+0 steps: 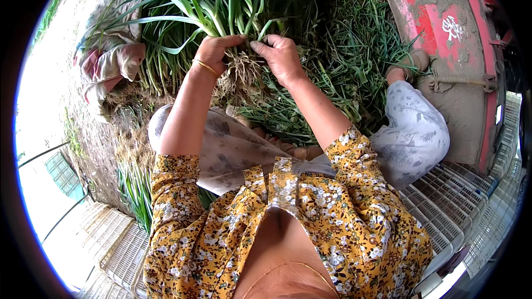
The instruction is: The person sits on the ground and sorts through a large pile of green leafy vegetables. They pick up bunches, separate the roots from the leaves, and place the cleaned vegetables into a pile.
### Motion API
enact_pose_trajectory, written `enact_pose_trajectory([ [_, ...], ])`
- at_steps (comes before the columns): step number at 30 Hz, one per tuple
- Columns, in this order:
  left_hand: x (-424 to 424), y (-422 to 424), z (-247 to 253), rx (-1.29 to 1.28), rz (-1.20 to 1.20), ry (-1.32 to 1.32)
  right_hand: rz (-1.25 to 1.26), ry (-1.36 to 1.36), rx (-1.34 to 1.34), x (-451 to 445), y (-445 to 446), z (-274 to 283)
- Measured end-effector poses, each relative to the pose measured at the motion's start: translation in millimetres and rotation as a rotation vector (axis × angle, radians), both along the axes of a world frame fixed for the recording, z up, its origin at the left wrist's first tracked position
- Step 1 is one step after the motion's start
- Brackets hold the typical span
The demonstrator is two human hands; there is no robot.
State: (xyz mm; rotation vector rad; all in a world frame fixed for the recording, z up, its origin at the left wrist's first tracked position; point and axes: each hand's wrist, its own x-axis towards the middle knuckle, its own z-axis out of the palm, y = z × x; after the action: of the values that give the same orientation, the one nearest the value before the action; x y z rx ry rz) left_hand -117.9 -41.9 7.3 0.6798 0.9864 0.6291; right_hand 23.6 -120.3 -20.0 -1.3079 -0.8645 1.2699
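Observation:
My left hand is closed around a bunch of leafy allium plants, leek or green garlic; I cannot tell which. Their long flat leaves fan out upward and to the left. Pale, tangled roots hang below the grip, between the two hands. My right hand is close beside it, with thumb and forefinger pinching a single green leaf or thin stalk at the right side of the bunch. Behind my left hand, more allium stalks lie heaped with their root ends toward me.
Loose green trimmings cover the ground on the right. A crumpled cloth lies over the heap's left side. A muddy red metal panel curves along the right. Stacked white plastic crates stand behind on the right, with others behind left.

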Motion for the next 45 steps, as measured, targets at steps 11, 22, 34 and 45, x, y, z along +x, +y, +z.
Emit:
enact_pose_trajectory([
  [11, -8.0, 24.7, -10.7, -0.063, 0.188, -0.05, -0.217, -0.007, -0.154, 52.7, -127.5, 8.8],
  [22, -0.5, 16.2, -3.1, -0.102, 0.124, -0.17, 0.166, -0.014, 0.012, 19.6, -73.6, 15.5],
  [34, -82.6, 79.0, 92.3, 0.289, -0.453, -0.984, 0.032, -0.683, -0.075, 11.8, 48.5, -106.6],
  [45, -74.9, 48.6, 53.1, 0.314, 0.094, -0.718, 0.047, 0.327, -0.072, 18.7, 72.2, -74.7],
])
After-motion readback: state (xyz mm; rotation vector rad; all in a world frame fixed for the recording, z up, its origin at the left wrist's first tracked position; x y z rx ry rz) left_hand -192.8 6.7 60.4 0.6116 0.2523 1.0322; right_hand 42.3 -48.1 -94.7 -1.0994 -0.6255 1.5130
